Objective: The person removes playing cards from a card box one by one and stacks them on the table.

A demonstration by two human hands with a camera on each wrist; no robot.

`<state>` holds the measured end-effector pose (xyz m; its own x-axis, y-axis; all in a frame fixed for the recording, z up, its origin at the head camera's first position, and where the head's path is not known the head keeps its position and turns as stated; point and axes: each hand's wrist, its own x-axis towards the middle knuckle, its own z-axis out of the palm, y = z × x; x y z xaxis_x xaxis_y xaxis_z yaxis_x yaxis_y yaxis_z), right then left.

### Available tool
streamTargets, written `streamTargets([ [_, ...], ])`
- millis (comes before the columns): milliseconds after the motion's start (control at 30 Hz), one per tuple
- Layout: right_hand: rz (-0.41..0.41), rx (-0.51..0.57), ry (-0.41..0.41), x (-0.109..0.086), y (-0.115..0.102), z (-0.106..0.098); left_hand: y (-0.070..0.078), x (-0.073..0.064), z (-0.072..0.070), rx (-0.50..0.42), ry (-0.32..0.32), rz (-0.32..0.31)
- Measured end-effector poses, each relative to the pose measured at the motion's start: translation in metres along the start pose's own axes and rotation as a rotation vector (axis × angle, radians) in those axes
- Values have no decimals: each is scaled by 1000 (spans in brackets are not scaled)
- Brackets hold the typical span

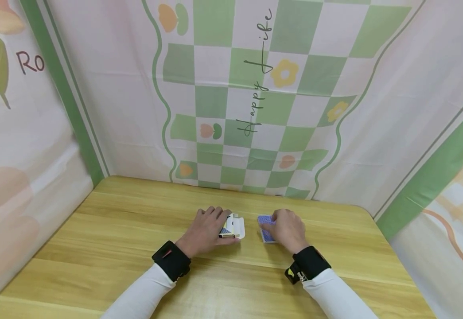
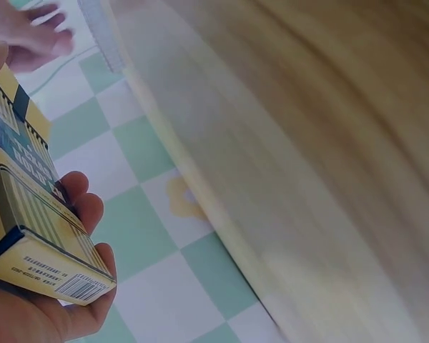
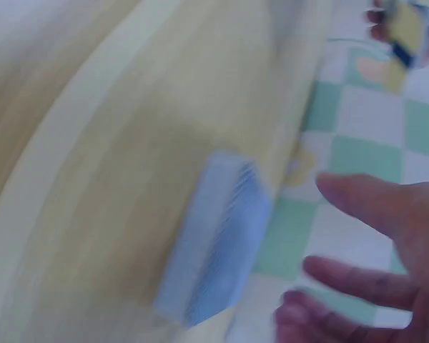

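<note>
My left hand [image 1: 205, 229] grips a playing card box [image 2: 39, 193], yellow and dark blue with stripes and a barcode on its end. In the head view the box's white flap [image 1: 238, 227] stands open, facing right. A deck of blue-backed cards [image 1: 266, 231] lies on the table to the right of the box, squared into a block. Over the deck's right side hovers my right hand [image 1: 289, 228], covering part of it. From the right wrist, its fingers [image 3: 361, 279] are spread and apart from the deck [image 3: 218, 239].
Both hands are over a wood-grain table [image 1: 127, 235]. A curtain [image 1: 251, 102] with green and white checks hangs along its back edge, and more printed cloth [image 1: 28, 146] stands at the left and right sides.
</note>
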<state>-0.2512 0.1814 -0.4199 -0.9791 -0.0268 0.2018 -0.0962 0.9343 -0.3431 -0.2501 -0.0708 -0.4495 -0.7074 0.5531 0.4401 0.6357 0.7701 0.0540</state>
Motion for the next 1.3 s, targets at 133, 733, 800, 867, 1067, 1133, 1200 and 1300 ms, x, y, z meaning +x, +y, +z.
streamTargets([
  [133,-146,204,34,2,-13,-6,1,1,0,-1,22,14],
  [733,-217,451,-158,-4,-46,-2,7,5,2,20,143,116],
  [800,-202,435,-146,-4,-46,0,8,5,2,25,155,123],
  [867,-187,418,-132,-4,-47,1,8,6,3,24,160,125],
  [1067,-149,368,-113,-5,-49,2,8,6,4,19,173,133],
  [1133,-142,369,-124,-5,-49,1,7,6,4,26,186,140],
  [1200,-137,385,-146,-5,-48,-1,7,6,4,33,193,143],
  [1300,-136,413,-175,-5,-46,-3,6,5,4,41,179,134],
])
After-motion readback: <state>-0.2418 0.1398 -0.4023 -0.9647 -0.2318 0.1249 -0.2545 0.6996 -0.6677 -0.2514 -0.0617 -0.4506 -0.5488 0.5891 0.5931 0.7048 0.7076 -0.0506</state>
